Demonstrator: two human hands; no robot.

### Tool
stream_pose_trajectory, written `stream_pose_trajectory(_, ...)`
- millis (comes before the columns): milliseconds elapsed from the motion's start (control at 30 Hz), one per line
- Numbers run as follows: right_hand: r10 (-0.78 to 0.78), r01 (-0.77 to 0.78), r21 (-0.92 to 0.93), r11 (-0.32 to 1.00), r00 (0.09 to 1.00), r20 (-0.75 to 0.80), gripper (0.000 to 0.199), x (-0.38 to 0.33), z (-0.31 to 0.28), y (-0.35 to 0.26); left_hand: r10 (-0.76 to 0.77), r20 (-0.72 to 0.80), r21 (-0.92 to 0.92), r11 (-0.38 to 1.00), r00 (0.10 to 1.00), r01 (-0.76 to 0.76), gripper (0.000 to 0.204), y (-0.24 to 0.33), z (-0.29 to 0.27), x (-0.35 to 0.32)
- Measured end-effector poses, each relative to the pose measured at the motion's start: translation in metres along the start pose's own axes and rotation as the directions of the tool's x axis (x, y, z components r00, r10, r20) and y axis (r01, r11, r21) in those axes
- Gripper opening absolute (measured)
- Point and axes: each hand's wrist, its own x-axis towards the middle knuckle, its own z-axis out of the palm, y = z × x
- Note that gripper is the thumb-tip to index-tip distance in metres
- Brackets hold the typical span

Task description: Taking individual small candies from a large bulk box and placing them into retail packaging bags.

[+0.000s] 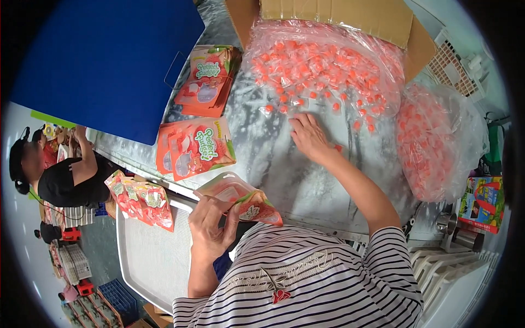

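In my left hand (210,221) is a red candy pouch (257,210), pinched at its edge between thumb and fingers, tilted, with its clear side partly showing. My right hand (310,136) is stretched over the grey tabletop, fingers spread and pointing at the near edge of a heap of small red wrapped candies (306,65). Nothing shows in its fingers. One red candy (338,147) lies beside the right wrist. Left of my hands, a few flat pouches (199,146) overlap on the table, with a banded stack of pouches (205,82) behind them.
A large clear bag of candies (429,142) stands at the right. The heap spills from an opened bag in front of a cardboard box (333,13). Filled pouches (143,199) lie on a white tray (153,257). A blue panel (109,60) rises at left; a co-worker (71,175) is beyond.
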Motion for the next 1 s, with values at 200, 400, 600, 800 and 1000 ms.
stream_pose_trajectory(200, 0.027, -0.019, 0.227, 0.974, 0.999, -0.031, 0.032, -0.043, -0.038, -0.003, -0.008, -0.002, -0.018, 1.000, 1.000, 0.008, 0.014, -0.004, 0.002, 0.000)
stream_pose_trajectory(400, 0.423, -0.339, 0.408, 0.848, 0.896, -0.135, 0.049, -0.081, -0.061, 0.030, 0.027, 0.008, -0.032, 0.999, 1.000, -0.027, 0.013, -0.005, 0.006, 0.004)
stream_pose_trajectory(600, 0.205, -0.204, -0.089, 0.975, 0.979, 0.000, 0.085, -0.062, -0.040, -0.024, -0.049, 0.047, -0.024, 0.998, 0.998, 0.050, 0.009, 0.006, 0.003, 0.001)
stream_pose_trajectory(800, 0.007, -0.008, -0.048, 0.999, 1.000, -0.014, 0.067, -0.049, -0.019, -0.020, -0.025, 0.051, -0.028, 0.999, 0.998, 0.027, 0.010, 0.007, 0.002, -0.002)
stream_pose_trajectory(1000, 0.027, -0.022, 0.035, 0.999, 0.987, -0.160, 0.037, -0.078, -0.018, -0.014, 0.187, 0.024, -0.012, 0.982, 0.982, -0.186, 0.018, 0.014, 0.000, 0.016)
